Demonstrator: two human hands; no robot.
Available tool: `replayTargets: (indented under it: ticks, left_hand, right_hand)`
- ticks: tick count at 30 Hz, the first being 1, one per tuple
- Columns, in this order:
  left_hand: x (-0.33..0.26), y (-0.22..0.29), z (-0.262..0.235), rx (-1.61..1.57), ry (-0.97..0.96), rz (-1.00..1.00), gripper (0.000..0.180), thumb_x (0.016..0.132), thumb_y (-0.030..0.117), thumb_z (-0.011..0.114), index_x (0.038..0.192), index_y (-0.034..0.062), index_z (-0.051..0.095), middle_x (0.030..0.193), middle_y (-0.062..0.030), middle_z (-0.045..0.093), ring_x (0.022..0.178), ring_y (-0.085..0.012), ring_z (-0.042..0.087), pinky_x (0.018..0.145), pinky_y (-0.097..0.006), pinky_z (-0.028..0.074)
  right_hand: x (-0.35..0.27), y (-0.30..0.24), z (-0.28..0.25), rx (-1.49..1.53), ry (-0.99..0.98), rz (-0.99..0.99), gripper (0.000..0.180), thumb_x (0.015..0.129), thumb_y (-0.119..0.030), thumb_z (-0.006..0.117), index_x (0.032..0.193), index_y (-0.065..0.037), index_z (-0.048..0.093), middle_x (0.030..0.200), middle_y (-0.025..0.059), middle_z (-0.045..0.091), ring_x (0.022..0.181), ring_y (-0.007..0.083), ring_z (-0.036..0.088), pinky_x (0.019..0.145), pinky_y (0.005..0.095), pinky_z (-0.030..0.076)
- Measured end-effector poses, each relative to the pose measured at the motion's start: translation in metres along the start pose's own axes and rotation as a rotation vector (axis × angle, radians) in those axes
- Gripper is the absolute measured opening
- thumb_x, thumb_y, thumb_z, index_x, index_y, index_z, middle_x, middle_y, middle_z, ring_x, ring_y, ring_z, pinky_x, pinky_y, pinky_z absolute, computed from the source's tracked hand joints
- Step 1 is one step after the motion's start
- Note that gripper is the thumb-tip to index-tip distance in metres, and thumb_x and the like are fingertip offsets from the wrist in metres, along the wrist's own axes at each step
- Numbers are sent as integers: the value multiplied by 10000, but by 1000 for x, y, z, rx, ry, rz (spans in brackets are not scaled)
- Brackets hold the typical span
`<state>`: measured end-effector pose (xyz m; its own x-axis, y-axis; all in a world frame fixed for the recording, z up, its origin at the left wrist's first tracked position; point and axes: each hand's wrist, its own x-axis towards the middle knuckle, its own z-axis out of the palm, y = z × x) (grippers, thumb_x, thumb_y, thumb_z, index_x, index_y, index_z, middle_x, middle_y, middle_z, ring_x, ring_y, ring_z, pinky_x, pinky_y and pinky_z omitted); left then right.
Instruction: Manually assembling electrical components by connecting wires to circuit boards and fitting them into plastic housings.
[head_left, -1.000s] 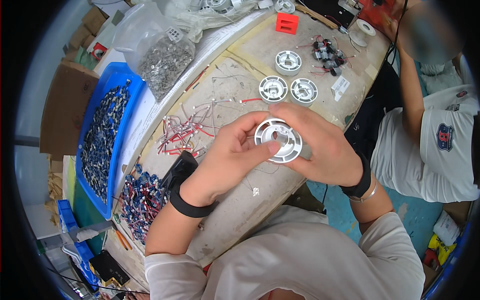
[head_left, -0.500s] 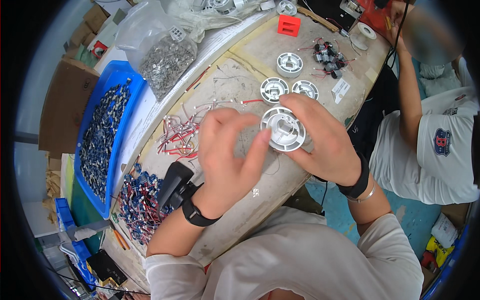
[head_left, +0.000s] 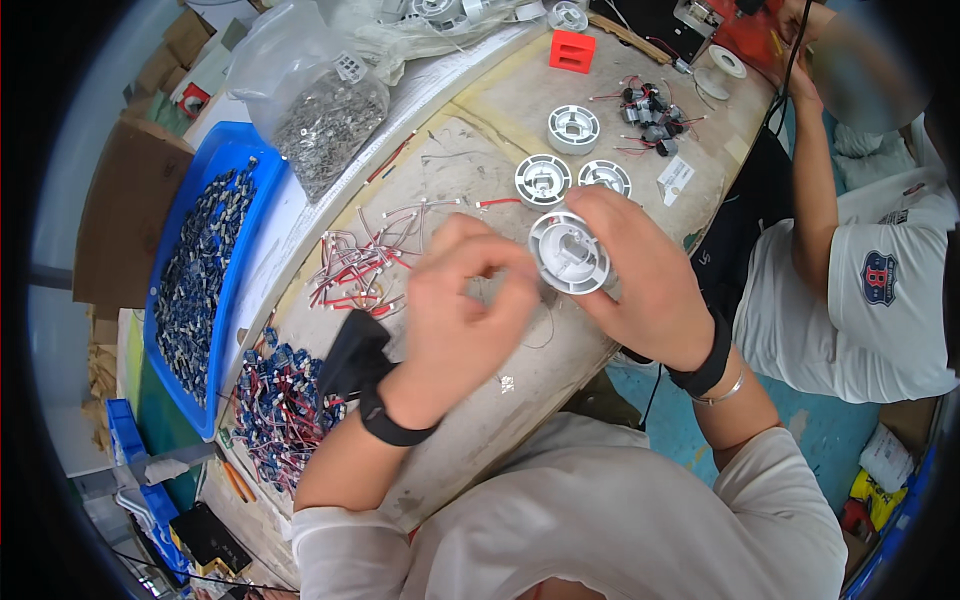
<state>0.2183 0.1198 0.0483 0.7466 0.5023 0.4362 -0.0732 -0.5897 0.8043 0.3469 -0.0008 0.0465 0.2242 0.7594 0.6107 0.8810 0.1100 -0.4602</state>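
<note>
My right hand (head_left: pixel 648 275) grips a white round plastic housing (head_left: pixel 569 254) by its right side. The housing is tilted so that its slotted rim and hollow inside face me. Left of it hovers my left hand (head_left: pixel 468 310), slightly blurred, with thumb and index finger curled together in a pinch. Whatever lies between those fingertips, if anything, is too small to make out. Just beyond the held piece, similar white housings sit on the table: one at the left (head_left: pixel 543 181), one at the right (head_left: pixel 605 180) and one farther back (head_left: pixel 573 129).
Left of my hands lie loose red and white wires (head_left: pixel 360 262) and a pile of wired blue boards (head_left: pixel 285 405). A blue tray (head_left: pixel 212 290) of small parts and a clear bag (head_left: pixel 330 135) of metal pieces stand beyond. Small wired motors (head_left: pixel 655 118) and a red block (head_left: pixel 572 51) lie far right, near a co-worker.
My left thumb and index finger have come together from a spread pose, and the hand has drawn slightly away from the housing. The housing has tilted a little in my right hand.
</note>
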Motion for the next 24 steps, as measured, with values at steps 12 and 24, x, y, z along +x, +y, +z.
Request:
replayTargets:
  ticks: [12,24]
  left_hand:
    - [2,10,15,67,-8,-7,125,703,16,671,827,24,660,718,-43,506,667,-129,485,600,-231,386]
    - [50,-27,-39,-80,-140,-85,138,748,-7,539,862,6,614,800,-77,591,745,-177,562,714,-270,441]
  right_hand:
    - [2,0,7,32,6,14,543,625,-36,680,1133,-16,490,1079,135,548,920,299,556,750,342,453]
    - [59,85,-15,-197,-54,0,513,590,-182,738,1042,-28,549,965,134,566,915,313,509,813,384,397]
